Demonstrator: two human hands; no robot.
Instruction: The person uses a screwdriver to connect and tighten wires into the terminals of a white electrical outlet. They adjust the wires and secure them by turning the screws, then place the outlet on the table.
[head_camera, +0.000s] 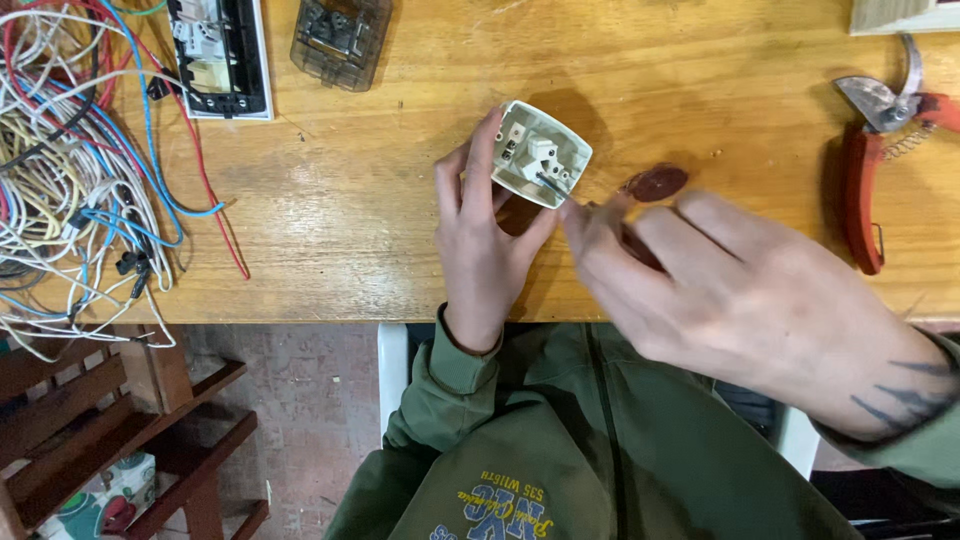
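My left hand (485, 235) holds a small white square electrical socket module (541, 153) just above the wooden table (400, 180), its open back with contacts facing up. My right hand (720, 285) grips a screwdriver with a dark red-brown handle (655, 183); its thin shaft points left into the module's terminals. The right hand is blurred and covers most of the tool.
A tangle of coloured wires (85, 170) lies at the table's left end. A switch plate (218, 55) and a clear plastic cover (340, 38) sit at the back. Red-handled pruning shears (875, 160) lie at the right. A wooden stool (120, 420) stands below left.
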